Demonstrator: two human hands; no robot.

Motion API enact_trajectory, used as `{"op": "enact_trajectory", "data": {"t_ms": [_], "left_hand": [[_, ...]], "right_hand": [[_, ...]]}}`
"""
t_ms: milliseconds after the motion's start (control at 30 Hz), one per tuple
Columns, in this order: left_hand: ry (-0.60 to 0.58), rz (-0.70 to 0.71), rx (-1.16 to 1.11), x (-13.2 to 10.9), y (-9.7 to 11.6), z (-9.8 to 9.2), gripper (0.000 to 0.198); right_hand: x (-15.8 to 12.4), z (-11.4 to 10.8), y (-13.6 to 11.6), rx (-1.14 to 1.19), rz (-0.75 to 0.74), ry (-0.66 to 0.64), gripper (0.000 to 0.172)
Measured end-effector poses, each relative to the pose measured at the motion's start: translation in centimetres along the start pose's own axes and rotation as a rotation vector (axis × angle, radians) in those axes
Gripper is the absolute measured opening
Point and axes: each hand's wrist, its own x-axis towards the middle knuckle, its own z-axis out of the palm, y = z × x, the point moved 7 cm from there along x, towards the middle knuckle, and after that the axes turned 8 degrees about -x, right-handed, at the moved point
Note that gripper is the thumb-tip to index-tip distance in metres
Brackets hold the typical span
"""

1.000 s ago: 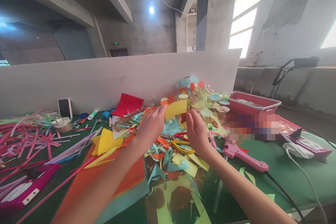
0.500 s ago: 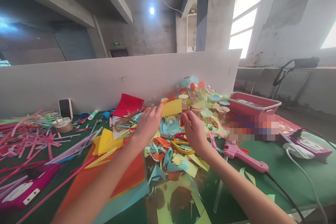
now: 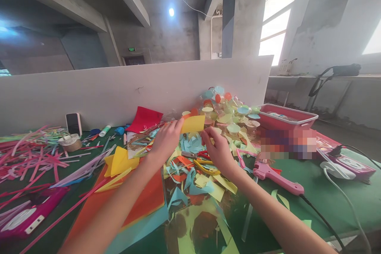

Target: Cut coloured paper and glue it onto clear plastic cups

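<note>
The left hand [image 3: 166, 141] pinches the left edge of a yellow paper piece [image 3: 193, 124] between thumb and fingers, holding it lifted just above the litter, its flat face towards the camera. The right hand [image 3: 219, 150] is curled, with thumb and forefinger drawn together at the piece's lower right corner. Whether they actually grip it cannot be told.

Directly beneath both hands lies a heap of paper scraps [image 3: 193, 178] — blue, orange and yellow-green — with yellow-handled scissors [image 3: 205, 166] among them, just in front of the right hand. Behind the yellow piece is a pile of small cups with coloured lids [image 3: 230, 113], close enough that the piece overlaps it in the view.

Left of the left forearm lies an orange sheet [image 3: 143, 198]; farther left is a tangle of coloured strips [image 3: 29, 152]. Right of the right wrist a pink glue gun [image 3: 276, 176] lies on the green bench [image 3: 312, 194], where the surface is barest. A pink tray [image 3: 287, 117] sits behind it. A white board [image 3: 119, 87] stands upright along the far edge, closing off that side — a red sheet [image 3: 144, 119] leans at its foot.
</note>
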Motion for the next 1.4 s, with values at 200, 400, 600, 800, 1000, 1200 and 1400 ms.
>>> {"op": "enact_trajectory", "data": {"t_ms": [200,400,600,800,1000,1200,1400], "left_hand": [[-0.015,0.006,-0.042,-0.1,-0.7,0.6,0.059],[-0.044,-0.098,-0.107,0.0,-2.2,1.2,0.058],[0.027,-0.318,-0.603,0.4,-3.5,0.1,0.039],[0.131,-0.528,-1.036,0.5,-4.8,-1.3,0.010],[0.059,-0.708,-1.508,-0.3,-4.0,-0.4,0.020],[0.045,-0.839,-1.831,-0.4,-3.1,0.7,0.019],[-0.080,-0.838,-1.877,-0.2,-1.4,1.3,0.022]], "right_hand": [[-0.1,0.3,0.0,-0.038,0.007,-0.028,0.030],[0.0,0.4,0.3,-0.060,0.033,-0.036,0.029],[0.2,1.0,2.3,-0.224,0.036,-0.030,0.018],[-0.2,1.4,2.6,-0.562,-0.107,0.028,0.022],[-1.3,2.1,-0.3,-0.600,-0.356,0.008,0.043],[-2.0,2.4,-1.9,-0.578,-0.533,-0.061,0.041],[-1.8,1.9,-2.3,-0.419,-0.562,-0.067,0.014]]}}
